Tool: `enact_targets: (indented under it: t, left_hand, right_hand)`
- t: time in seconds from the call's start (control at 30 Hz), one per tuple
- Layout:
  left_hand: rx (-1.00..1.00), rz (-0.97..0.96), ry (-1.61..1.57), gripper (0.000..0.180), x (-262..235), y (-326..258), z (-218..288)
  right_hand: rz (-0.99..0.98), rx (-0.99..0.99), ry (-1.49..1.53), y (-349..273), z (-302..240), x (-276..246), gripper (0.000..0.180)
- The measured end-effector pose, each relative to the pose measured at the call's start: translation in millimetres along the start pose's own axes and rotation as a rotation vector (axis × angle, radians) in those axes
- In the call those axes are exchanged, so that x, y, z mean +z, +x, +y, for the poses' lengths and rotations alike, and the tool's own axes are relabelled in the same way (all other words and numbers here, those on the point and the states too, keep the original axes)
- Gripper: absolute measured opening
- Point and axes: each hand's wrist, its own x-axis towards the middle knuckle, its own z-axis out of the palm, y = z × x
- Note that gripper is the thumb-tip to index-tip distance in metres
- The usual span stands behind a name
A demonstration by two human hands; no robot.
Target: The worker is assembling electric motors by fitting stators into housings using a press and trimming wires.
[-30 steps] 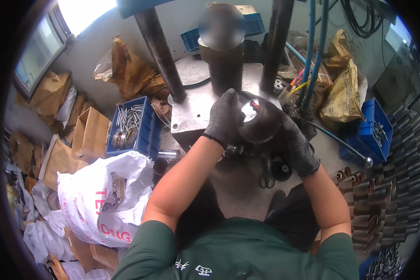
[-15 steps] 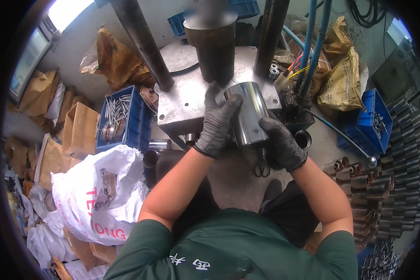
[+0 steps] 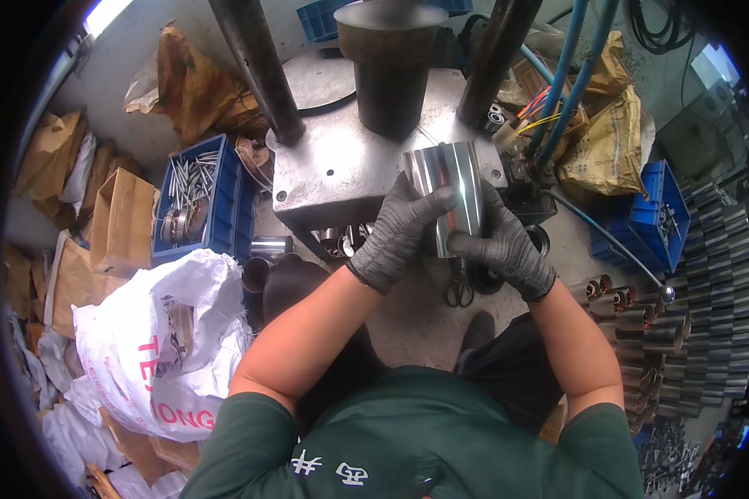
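Head view: two gloved hands, left [image 3: 397,235] and right [image 3: 499,248], grasp one shiny metal cylinder [image 3: 451,193].

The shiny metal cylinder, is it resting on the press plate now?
No, the shiny metal cylinder is lifted in front of the press plate, gripped by the left hand and right hand.

Both gloved hands met at frame centre, left hand [image 3: 398,237] and right hand [image 3: 498,248] curled closed, forearms rising from below.
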Motion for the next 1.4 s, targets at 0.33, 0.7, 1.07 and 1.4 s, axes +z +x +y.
enact_targets:
  t: [0.33, 0.7, 1.07, 1.4]
  left_hand:
    - [-0.003, -0.015, 0.093, 0.086, 12.9, -10.8, 13.1]
    - [0.3, -0.017, 0.518, 0.115, 31.5, -16.3, 14.2]
    - [1.04, 0.043, 0.996, 0.113, 7.8, -15.4, 52.8]
    - [1.051, 0.196, 1.145, 0.099, 10.3, -17.2, 64.0]
  right_hand:
    - [-0.049, -0.073, -0.029, -5.9, 4.7, -13.6, 0.113]
    - [0.23, -0.203, -1.03, -57.8, -58.1, -26.2, 0.07]
    - [0.872, -0.269, -1.313, -187.1, -79.9, -130.1, 0.016]
    - [1.348, -0.514, -0.996, -43.2, -120.7, -188.0, 0.023]
